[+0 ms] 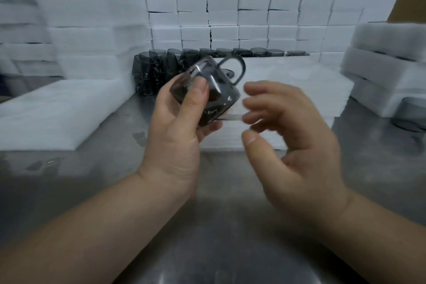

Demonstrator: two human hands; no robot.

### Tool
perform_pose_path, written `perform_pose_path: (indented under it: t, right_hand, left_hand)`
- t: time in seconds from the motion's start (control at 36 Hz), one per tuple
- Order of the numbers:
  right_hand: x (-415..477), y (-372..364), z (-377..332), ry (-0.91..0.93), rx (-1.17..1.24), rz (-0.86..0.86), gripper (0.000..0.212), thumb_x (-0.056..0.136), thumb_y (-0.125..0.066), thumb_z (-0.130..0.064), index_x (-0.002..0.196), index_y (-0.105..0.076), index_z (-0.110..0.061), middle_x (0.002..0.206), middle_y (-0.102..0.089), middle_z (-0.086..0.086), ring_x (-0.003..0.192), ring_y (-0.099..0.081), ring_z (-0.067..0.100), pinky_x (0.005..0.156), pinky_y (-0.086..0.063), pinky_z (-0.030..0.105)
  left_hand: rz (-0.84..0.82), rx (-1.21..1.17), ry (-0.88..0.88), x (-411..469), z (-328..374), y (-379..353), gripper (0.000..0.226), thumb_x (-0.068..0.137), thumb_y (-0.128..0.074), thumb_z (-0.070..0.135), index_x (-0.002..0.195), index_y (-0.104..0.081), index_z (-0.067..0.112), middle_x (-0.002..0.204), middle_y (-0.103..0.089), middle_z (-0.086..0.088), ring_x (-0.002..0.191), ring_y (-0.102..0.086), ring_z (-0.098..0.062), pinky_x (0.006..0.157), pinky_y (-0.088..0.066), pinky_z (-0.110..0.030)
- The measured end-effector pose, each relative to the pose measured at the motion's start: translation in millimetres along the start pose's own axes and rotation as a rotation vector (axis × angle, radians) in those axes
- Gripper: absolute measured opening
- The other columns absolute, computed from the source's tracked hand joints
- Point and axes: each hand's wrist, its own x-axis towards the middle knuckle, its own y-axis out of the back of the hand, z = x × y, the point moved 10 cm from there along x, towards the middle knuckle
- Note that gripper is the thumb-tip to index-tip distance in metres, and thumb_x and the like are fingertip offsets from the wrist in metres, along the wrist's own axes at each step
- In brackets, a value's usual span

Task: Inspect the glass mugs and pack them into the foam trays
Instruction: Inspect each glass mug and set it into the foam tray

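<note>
A smoky grey transparent glass mug (214, 83) is held in the air above the grey metal surface (219, 226), gripped by the left hand (175, 136). The thumb (196, 92) presses across the near side of the mug's body and the other fingers wrap behind and beneath it. The mug is tilted, with its looped handle sticking up and to the right, clear of the fingers.

The right hand (292, 143) hovers just beside the mug on its right, at about the same height. Its fingers are loosely curled and spread, holding nothing, and they are blurred. Whether the fingertips brush the glass cannot be told; they appear to be just apart from it.

Behind the held mug, a cluster of similar dark glass mugs (156, 69) stands at the back of the surface, with more in a row stretching to the right. A flat stack of white foam sheets (288, 74) lies behind the hands, and a wide white foam slab (53, 117) lies to the left. On the right is a pile of white foam trays (387, 71), with another dark glass mug (412, 115) at its foot. A wall of stacked white foam blocks (253, 7) fills the background.
</note>
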Motion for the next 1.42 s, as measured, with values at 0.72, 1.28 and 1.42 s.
perform_pose_path:
  t: [0.72, 1.28, 1.42]
  right_hand:
    - [10.3, -1.6, 67.6, -0.265, -0.543, -0.142, 0.045, 0.084, -0.06, -0.006, 0.128, -0.052, -0.007, 0.127, -0.052, 0.006, 0.122, -0.033, 0.012, 0.114, -0.02, 0.041]
    - [4.6, 5.0, 59.7, -0.455, -0.336, -0.088, 0.073, 0.068, -0.033, -0.069, 0.134, -0.027, -0.037, 0.109, -0.047, -0.019, 0.103, -0.051, 0.015, 0.077, -0.031, 0.023]
    - [3.3, 5.2, 62.5, -0.51, -0.331, -0.077, 0.081, 0.056, -0.041, -0.075, 0.128, -0.027, -0.039, 0.103, -0.043, -0.027, 0.106, -0.046, 0.007, 0.074, -0.029, 0.008]
  left_hand:
    - [0.033, 0.501, -0.426, 2.9, 42.8, -0.1, 0.057, 0.069, -0.066, 0.042, 0.118, -0.035, 0.042, 0.117, -0.05, 0.022, 0.113, -0.051, 0.006, 0.095, -0.04, -0.014]
    - [-0.122, 0.857, -0.725, 0.0, 31.8, -40.1, 0.069, 0.082, -0.06, 0.033, 0.139, -0.022, 0.022, 0.132, -0.036, 0.006, 0.122, -0.043, -0.01, 0.104, -0.033, -0.017]
    - [-0.131, 0.981, -0.791, -7.6, 32.1, -46.6, 0.068, 0.081, -0.061, 0.029, 0.135, -0.022, 0.018, 0.137, -0.034, 0.006, 0.126, -0.039, -0.016, 0.102, -0.041, -0.042]
